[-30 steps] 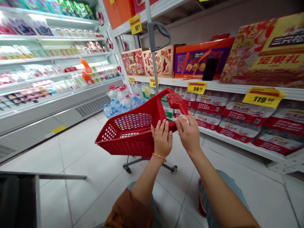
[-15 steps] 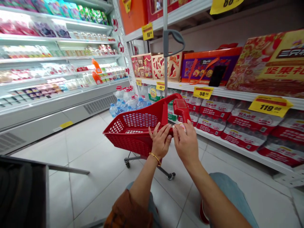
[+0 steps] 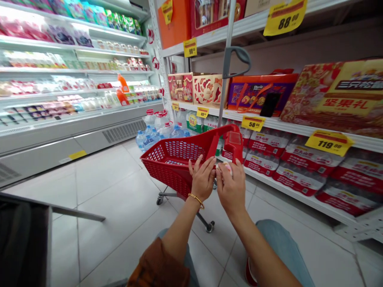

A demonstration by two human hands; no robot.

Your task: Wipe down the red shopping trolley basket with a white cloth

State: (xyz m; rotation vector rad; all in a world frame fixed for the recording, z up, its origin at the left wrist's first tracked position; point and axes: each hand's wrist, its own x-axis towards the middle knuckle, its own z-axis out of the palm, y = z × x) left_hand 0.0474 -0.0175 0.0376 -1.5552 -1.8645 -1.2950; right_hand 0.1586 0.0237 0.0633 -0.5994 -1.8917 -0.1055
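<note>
Both hands have drawn together at the red basket's [image 3: 176, 159] near rim: left hand [image 3: 203, 181] rests spread-fingered on it, right hand [image 3: 231, 189] just beside pinches a small pale object [image 3: 226, 167]

Brought the left hand [image 3: 203, 181] and right hand [image 3: 231, 187] closer together at the near rim of the red perforated plastic shopping cart [image 3: 176, 159], until the fingertips met. Uncurled the left fingers [image 3: 206, 165] from the rim and spread them toward the small pale object [image 3: 226, 167] pinched in the right fingers. Tilted the view upward and leftward, bringing the yellow 88.00 price tag [image 3: 284, 16] fully into sight.
</note>
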